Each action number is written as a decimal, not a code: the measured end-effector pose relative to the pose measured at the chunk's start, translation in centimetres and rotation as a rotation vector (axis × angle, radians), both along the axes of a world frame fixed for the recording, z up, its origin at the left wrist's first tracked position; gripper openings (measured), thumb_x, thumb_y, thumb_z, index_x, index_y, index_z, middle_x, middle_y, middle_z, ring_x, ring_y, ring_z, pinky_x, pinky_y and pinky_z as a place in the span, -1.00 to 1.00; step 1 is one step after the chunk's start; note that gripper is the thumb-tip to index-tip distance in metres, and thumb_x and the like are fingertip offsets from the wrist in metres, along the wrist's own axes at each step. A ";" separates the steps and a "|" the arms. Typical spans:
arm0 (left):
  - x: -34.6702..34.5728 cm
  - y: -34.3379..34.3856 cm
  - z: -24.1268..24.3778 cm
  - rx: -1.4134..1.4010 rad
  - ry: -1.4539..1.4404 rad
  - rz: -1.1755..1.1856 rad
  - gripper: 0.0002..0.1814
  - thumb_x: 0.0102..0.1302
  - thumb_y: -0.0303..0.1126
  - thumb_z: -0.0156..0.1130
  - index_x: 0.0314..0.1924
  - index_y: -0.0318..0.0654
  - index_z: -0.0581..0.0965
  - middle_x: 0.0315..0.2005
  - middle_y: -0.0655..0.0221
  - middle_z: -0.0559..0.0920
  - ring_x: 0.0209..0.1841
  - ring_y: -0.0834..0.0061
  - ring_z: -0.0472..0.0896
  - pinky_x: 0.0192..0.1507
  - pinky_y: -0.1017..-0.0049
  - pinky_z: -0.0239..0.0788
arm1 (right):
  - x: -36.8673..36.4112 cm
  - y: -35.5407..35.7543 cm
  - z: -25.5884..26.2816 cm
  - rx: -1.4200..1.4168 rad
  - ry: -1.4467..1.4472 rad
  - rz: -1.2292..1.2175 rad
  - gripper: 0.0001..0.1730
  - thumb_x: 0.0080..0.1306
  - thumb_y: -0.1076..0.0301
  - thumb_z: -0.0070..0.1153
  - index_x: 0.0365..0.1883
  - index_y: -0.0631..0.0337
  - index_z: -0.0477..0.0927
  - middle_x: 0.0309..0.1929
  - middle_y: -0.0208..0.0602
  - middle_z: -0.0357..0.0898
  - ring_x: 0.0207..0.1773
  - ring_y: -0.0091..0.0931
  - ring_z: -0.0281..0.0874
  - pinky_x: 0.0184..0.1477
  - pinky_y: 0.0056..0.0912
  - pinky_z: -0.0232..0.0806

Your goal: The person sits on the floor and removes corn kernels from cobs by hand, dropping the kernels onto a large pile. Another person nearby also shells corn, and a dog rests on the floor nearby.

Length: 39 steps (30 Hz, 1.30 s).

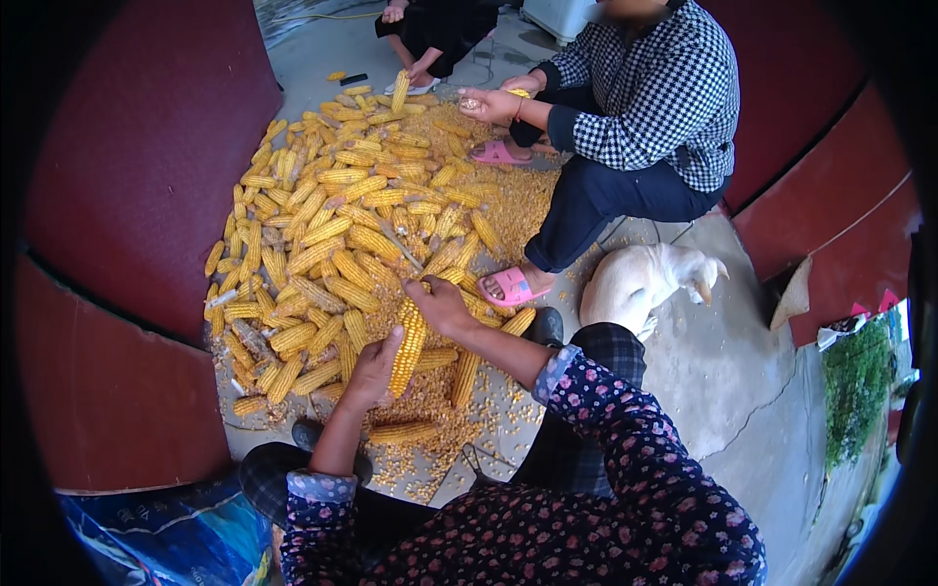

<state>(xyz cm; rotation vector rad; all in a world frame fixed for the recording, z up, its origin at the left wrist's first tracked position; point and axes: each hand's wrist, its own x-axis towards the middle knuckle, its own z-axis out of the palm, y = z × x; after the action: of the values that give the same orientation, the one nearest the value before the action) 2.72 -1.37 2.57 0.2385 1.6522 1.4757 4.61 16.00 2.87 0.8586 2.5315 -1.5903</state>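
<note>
Between my two hands is a yellow corn cob (408, 344), tilted and still covered with kernels over its visible side. My left hand (375, 370) grips its lower end, thumb along the side. Around the upper end closes my right hand (440, 304), which hides that tip. Beyond and beneath them spreads a big heap of corn cobs (322, 242), most full of kernels, some greyish. Loose kernels (432, 454) lie on the floor below my hands, with a single cob (403, 432) among them.
Opposite right sits a person in a checked jacket (652, 95), holding corn; their pink slipper (513, 286) is beside the heap. Another person's hand (418, 73) holds a cob at the back. A pale dog (630, 282) lies right. A blue sack (176, 531) lies lower left, near red panels (146, 146).
</note>
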 end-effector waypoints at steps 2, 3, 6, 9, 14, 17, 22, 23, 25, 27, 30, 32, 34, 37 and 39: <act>0.0 0.2 -0.1 0.038 0.015 -0.003 -0.38 0.38 0.15 -0.12 -0.41 -0.35 0.48 -0.70 0.31 0.51 -0.72 0.49 0.49 -0.69 0.48 0.34 | 0.0 0.1 0.0 0.014 0.001 -0.016 -0.03 0.25 -0.28 -0.26 0.23 0.56 0.22 0.17 0.32 0.30 0.28 -0.07 0.26 0.33 -0.30 0.08; -0.1 0.1 -0.4 0.031 0.029 0.016 -0.38 0.39 0.14 -0.14 -0.41 -0.36 0.48 -0.70 0.31 0.50 -0.72 0.48 0.49 -0.69 0.47 0.34 | 0.0 0.0 0.1 0.018 0.001 -0.016 -0.04 0.25 -0.28 -0.26 0.22 0.57 0.22 0.16 0.32 0.31 0.28 -0.07 0.27 0.32 -0.30 0.09; -0.4 0.1 -1.7 0.011 0.049 0.091 -0.39 0.41 0.12 -0.16 -0.41 -0.36 0.48 -0.72 0.30 0.50 -0.72 0.46 0.50 -0.70 0.44 0.35 | 0.0 0.0 0.8 0.023 0.023 0.012 -0.05 0.25 -0.27 -0.25 0.21 0.57 0.24 0.13 0.33 0.34 0.24 -0.05 0.31 0.29 -0.29 0.13; -0.1 0.5 -1.5 0.005 0.023 0.164 -0.40 0.41 0.10 -0.16 -0.40 -0.36 0.48 -0.71 0.30 0.50 -0.72 0.45 0.50 -0.70 0.42 0.35 | -0.2 0.0 0.8 0.047 0.063 0.010 -0.05 0.25 -0.27 -0.24 0.19 0.58 0.26 0.10 0.35 0.36 0.21 -0.04 0.34 0.26 -0.27 0.17; 0.4 1.3 0.9 -0.005 -0.042 0.135 -0.44 0.37 0.10 -0.04 -0.40 -0.34 0.50 -0.63 0.31 0.53 -0.71 0.46 0.50 -0.69 0.44 0.37 | 0.1 -0.5 -0.7 0.047 0.055 0.003 -0.02 0.25 -0.32 -0.26 0.13 0.60 0.32 0.05 0.37 0.40 0.18 -0.02 0.37 0.24 -0.23 0.19; -0.5 0.5 -3.3 0.002 0.287 0.101 -0.42 0.32 0.14 0.02 -0.42 -0.33 0.50 -0.63 0.34 0.52 -0.62 0.52 0.50 -0.58 0.48 0.37 | -0.1 -1.2 -0.1 0.016 0.056 0.034 -0.02 0.26 -0.33 -0.29 0.10 0.61 0.35 0.03 0.35 0.42 0.16 -0.02 0.38 0.23 -0.22 0.19; -1.0 1.1 -1.0 -0.079 0.127 0.100 -0.36 0.33 0.19 -0.05 -0.47 -0.33 0.50 -0.63 0.36 0.52 -0.62 0.53 0.49 -0.56 0.48 0.37 | -0.1 -0.3 -1.7 -0.011 0.143 0.009 -0.13 0.33 -0.29 -0.38 -0.07 0.50 0.49 -0.11 0.29 0.50 0.04 0.00 0.45 0.13 -0.13 0.23; -1.2 0.6 -2.5 -0.061 0.128 0.119 -0.36 0.33 0.19 -0.06 -0.47 -0.33 0.50 -0.63 0.35 0.52 -0.64 0.52 0.49 -0.60 0.48 0.37 | -0.2 -0.4 -1.4 -0.013 0.140 0.010 -0.15 0.33 -0.28 -0.35 -0.08 0.49 0.49 -0.12 0.29 0.50 0.02 -0.02 0.46 0.11 -0.16 0.24; -0.7 0.6 -1.9 -0.035 0.127 0.150 -0.36 0.34 0.19 -0.08 -0.46 -0.34 0.49 -0.63 0.33 0.52 -0.69 0.50 0.49 -0.66 0.47 0.38 | 0.0 -0.5 -1.0 -0.027 0.128 0.006 -0.19 0.33 -0.25 -0.28 -0.08 0.48 0.49 -0.16 0.29 0.51 0.00 -0.05 0.48 0.09 -0.22 0.26; -0.7 0.4 -2.1 0.009 0.055 0.165 -0.37 0.35 0.18 -0.09 -0.43 -0.34 0.50 -0.63 0.33 0.52 -0.70 0.50 0.48 -0.66 0.46 0.38 | 0.0 -0.7 -0.9 -0.002 0.159 0.006 -0.23 0.35 -0.23 -0.30 -0.13 0.46 0.50 -0.23 0.28 0.51 -0.07 -0.05 0.50 0.04 -0.16 0.27; -0.5 0.6 -1.3 0.030 0.001 0.207 -0.38 0.36 0.16 -0.07 -0.36 -0.36 0.52 -0.57 0.33 0.55 -0.60 0.52 0.51 -0.56 0.48 0.40 | 0.1 -0.9 -0.3 0.014 0.150 0.050 -0.23 0.38 -0.21 -0.33 -0.12 0.47 0.49 -0.26 0.27 0.51 -0.11 -0.06 0.50 0.02 -0.16 0.29; -0.6 0.8 -1.6 0.058 -0.089 0.230 -0.38 0.36 0.15 -0.06 -0.29 -0.40 0.53 -0.49 0.30 0.58 -0.47 0.52 0.55 -0.42 0.50 0.43 | 0.2 -1.1 -0.6 -0.002 0.136 0.108 -0.24 0.40 -0.20 -0.36 -0.12 0.47 0.49 -0.26 0.27 0.51 -0.13 -0.06 0.51 0.00 -0.17 0.30; -0.7 1.4 -2.6 0.038 0.095 0.222 -0.38 0.36 0.14 -0.04 -0.23 -0.42 0.54 -0.41 0.28 0.59 -0.33 0.53 0.53 -0.26 0.50 0.39 | 0.4 -1.7 -1.8 -0.021 0.181 0.099 -0.24 0.41 -0.19 -0.38 -0.12 0.48 0.49 -0.25 0.26 0.51 -0.13 -0.07 0.51 -0.02 -0.18 0.31; -0.6 1.5 -2.0 0.031 0.288 0.205 -0.38 0.36 0.13 -0.04 -0.22 -0.42 0.56 -0.36 0.27 0.58 -0.23 0.54 0.47 -0.12 0.49 0.32 | 0.7 -1.9 -1.5 -0.006 0.211 0.116 -0.23 0.42 -0.19 -0.43 -0.15 0.47 0.49 -0.26 0.23 0.51 -0.11 -0.09 0.52 -0.01 -0.17 0.32; -0.6 1.9 -1.2 -0.014 0.281 0.208 -0.39 0.37 0.12 -0.05 -0.31 -0.39 0.56 -0.44 0.32 0.57 -0.32 0.56 0.47 -0.20 0.49 0.33 | 0.8 -1.8 -1.7 0.000 0.238 0.082 -0.21 0.43 -0.20 -0.51 -0.24 0.43 0.50 -0.34 0.22 0.50 -0.16 -0.08 0.51 -0.03 -0.10 0.30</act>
<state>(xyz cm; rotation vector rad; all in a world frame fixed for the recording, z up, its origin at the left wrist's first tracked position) 2.10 0.57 1.40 0.2837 1.9601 1.6438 5.37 14.22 1.22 0.5882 2.6821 -1.7624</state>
